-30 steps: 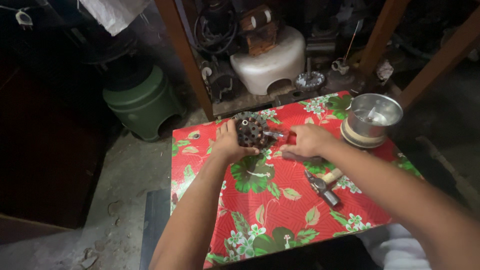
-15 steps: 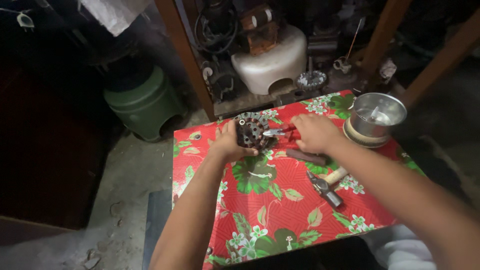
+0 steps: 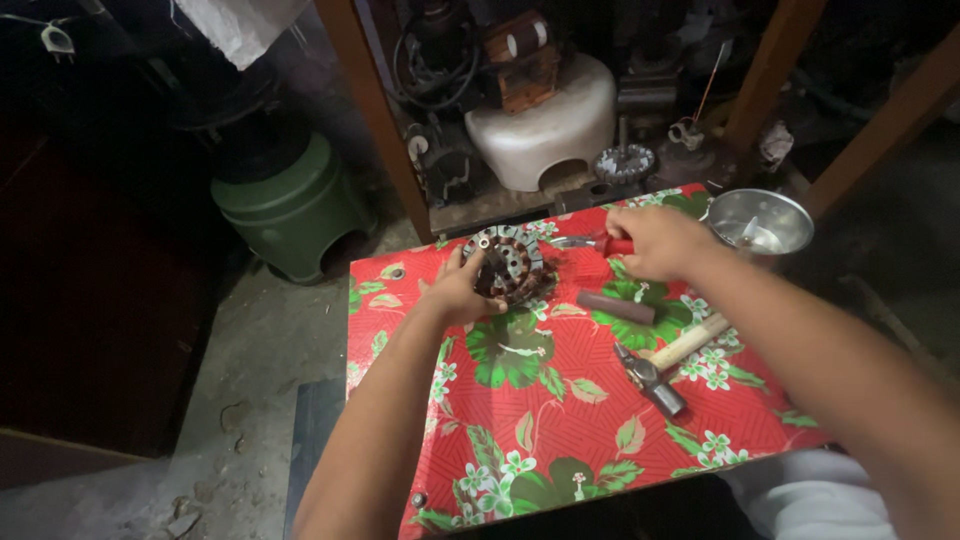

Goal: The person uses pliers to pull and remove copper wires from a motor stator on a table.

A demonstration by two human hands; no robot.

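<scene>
Item: motor stator (image 3: 510,265), round, dark laminated core with copper windings, lying on the red floral tablecloth (image 3: 520,440) at upper centre of the frame. The left hand (image 3: 462,290) is gripping its lower left edge, fingers wrapped closed on the core; half a second earlier it was holding the same spot.

Item: red-handled pliers (image 3: 592,243), just right of the stator. The right hand (image 3: 660,242) is clenching closed around the handles, the metal tip pointing toward the stator's upper right rim; whether tip and windings touch cannot be told. Against the earlier frames, this hand is sitting slightly higher and further right.

Item: dark cylindrical bar (image 3: 614,306), lying below the right hand, unmoved.

Item: hammer (image 3: 665,362), wooden handle, resting right of centre, unmoved.

Item: metal pot (image 3: 760,222), upper right table corner, unmoved.
</scene>
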